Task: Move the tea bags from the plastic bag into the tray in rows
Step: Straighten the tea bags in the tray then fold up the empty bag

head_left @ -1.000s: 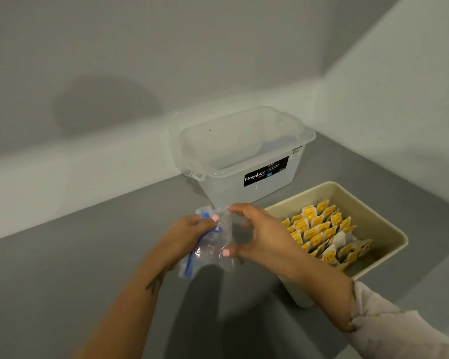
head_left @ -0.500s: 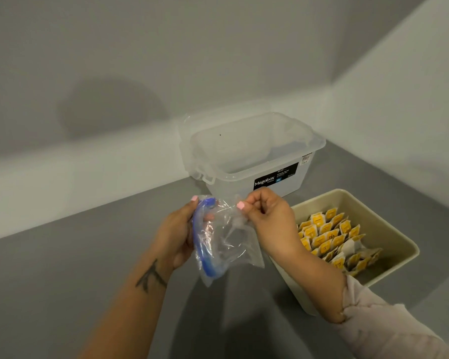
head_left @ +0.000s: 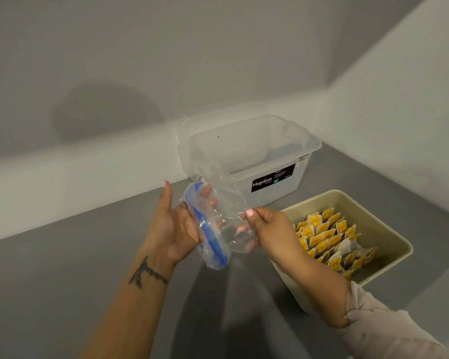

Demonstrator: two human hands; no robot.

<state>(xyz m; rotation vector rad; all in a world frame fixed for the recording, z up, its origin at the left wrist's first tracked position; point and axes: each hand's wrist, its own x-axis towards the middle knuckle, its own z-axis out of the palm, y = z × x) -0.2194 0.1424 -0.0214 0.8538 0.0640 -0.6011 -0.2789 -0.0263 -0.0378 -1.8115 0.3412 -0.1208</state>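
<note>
Bag (head_left: 219, 224) looks empty & sits between both hands, L hand (head_left: 174, 229) grasping its blue zip edge, R hand (head_left: 267, 225) pinching the clear side, prob to flatten it, w/ tea bags (head_left: 329, 239) in rows in tray (head_left: 389, 234) at 3 o'clock.

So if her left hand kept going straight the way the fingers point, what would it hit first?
Probably the clear storage box: the left hand points up and away toward its near left corner, though depth is hard to judge.
</note>
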